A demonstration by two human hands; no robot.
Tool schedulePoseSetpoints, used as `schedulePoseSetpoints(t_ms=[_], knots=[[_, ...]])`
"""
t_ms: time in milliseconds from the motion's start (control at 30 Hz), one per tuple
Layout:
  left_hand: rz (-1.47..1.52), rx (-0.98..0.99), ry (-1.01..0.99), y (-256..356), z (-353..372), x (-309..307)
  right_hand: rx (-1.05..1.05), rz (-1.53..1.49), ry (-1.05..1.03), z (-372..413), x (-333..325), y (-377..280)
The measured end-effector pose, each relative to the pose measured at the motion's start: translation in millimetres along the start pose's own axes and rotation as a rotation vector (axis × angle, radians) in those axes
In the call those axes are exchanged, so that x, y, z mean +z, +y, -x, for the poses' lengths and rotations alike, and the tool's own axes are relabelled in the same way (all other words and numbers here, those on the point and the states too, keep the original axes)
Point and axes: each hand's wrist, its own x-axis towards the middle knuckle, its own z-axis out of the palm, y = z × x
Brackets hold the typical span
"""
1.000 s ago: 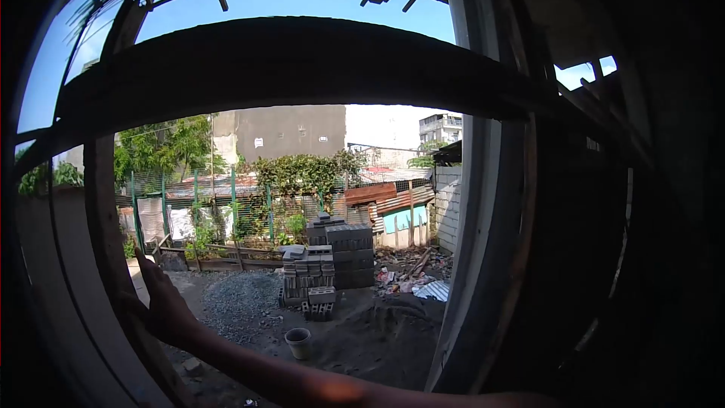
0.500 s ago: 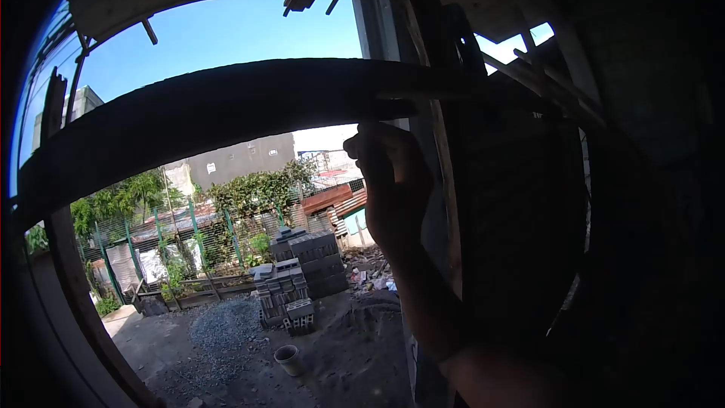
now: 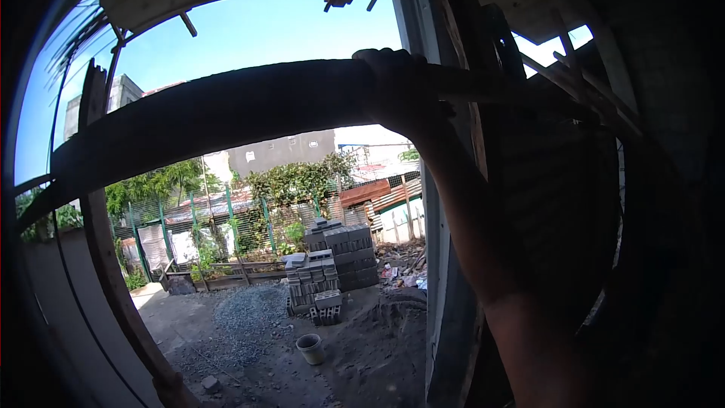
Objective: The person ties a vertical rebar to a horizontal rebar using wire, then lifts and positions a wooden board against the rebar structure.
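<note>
A wide, dark wooden plank [image 3: 234, 102] runs across the opening at about head height. My right hand [image 3: 396, 91] grips it near its right part, with the knuckles over the top edge; the fingers show mostly in silhouette. Just right of that hand stands an upright post [image 3: 415, 11] with a pale, ribbed face. At the plank's left end a thin upright timber [image 3: 94, 98] crosses it. My left hand is out of view.
Below, outside, stand stacked concrete blocks [image 3: 313, 281], a bucket [image 3: 310, 348], a gravel heap [image 3: 245, 321] and dark sand [image 3: 377, 332]. Behind them runs a wire fence [image 3: 253, 227] with plants. Slanting timbers [image 3: 596, 94] lie at the upper right, in deep shade.
My right hand has risen from below the plank's lower edge to its top edge and closed over it. The view has shifted, so the scene sits further right.
</note>
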Motion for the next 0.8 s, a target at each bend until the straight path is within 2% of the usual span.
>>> schedulePoseSetpoints(t_ms=[33,67,133,167,200,233,267,300,433,600,633,800], knots=[[-0.081,0.060,-0.002,-6.4,-3.3,12.5,0.044,0.014,-0.048,-1.3,-7.6,-6.0],[-0.174,0.117,0.014,-4.1,-3.8,17.4,0.029,0.035,-0.009,-1.1,-7.9,-3.8],[-0.415,0.193,0.110,1.0,3.7,-9.8,0.008,0.042,0.012,0.4,-0.6,-1.4],[-0.453,0.204,0.116,22.3,13.1,-6.9,0.006,0.006,0.032,2.3,10.1,5.7],[-0.462,0.209,0.105,25.7,15.6,-8.2,0.014,-0.117,0.025,5.1,9.7,8.0],[-0.464,0.140,0.102,41.1,20.2,-7.0,0.001,-0.097,0.017,6.0,9.0,8.4],[-0.469,0.171,0.100,36.2,19.1,-8.1,0.245,-0.249,-0.249,1.0,-10.6,-1.6],[-0.536,0.184,0.131,20.7,15.1,-9.5,0.218,-0.239,-0.244,1.2,-12.6,5.8],[-0.590,0.198,0.143,25.0,18.2,-9.9,0.121,-0.148,-0.171,5.8,-5.6,24.7],[-0.592,0.184,0.099,34.8,21.8,-11.6,0.096,-0.092,-0.153,3.3,1.0,33.4],[-0.600,0.102,0.084,29.5,19.4,-12.4,0.095,-0.086,-0.148,3.2,1.9,33.5],[-0.512,0.100,0.085,33.7,22.8,-12.8,0.078,-0.054,-0.136,-0.8,0.2,25.9]])
